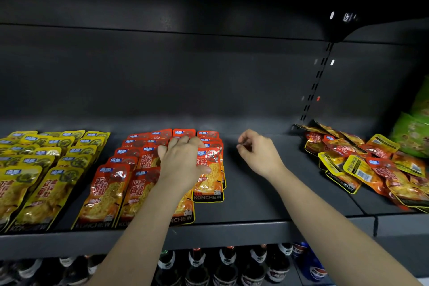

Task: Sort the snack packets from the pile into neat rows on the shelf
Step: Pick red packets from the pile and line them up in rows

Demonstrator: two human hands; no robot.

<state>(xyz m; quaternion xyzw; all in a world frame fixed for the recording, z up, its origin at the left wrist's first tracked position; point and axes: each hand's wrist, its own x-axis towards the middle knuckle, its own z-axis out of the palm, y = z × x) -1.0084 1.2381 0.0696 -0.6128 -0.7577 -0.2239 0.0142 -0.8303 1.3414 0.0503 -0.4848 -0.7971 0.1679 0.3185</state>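
Observation:
On the dark shelf (pixel 255 195), yellow snack packets (pixel 41 169) lie in overlapping rows at the left. Orange-red packets (pixel 109 188) lie in rows at the middle. My left hand (pixel 183 162) rests palm down on the orange-red rows, fingers spread over the back packets and thumb against the rightmost front packet (pixel 209 181). My right hand (pixel 260 153) hovers above bare shelf to the right of those rows, fingers loosely curled, holding nothing. A mixed pile of orange-red and yellow packets (pixel 362 165) lies at the right.
Green bags (pixel 415 132) stand at the far right behind the pile. Dark bottles (pixel 227 267) line the shelf below. A slotted upright (pixel 315 86) runs up the back wall at right. Bare shelf lies between the orange-red rows and the pile.

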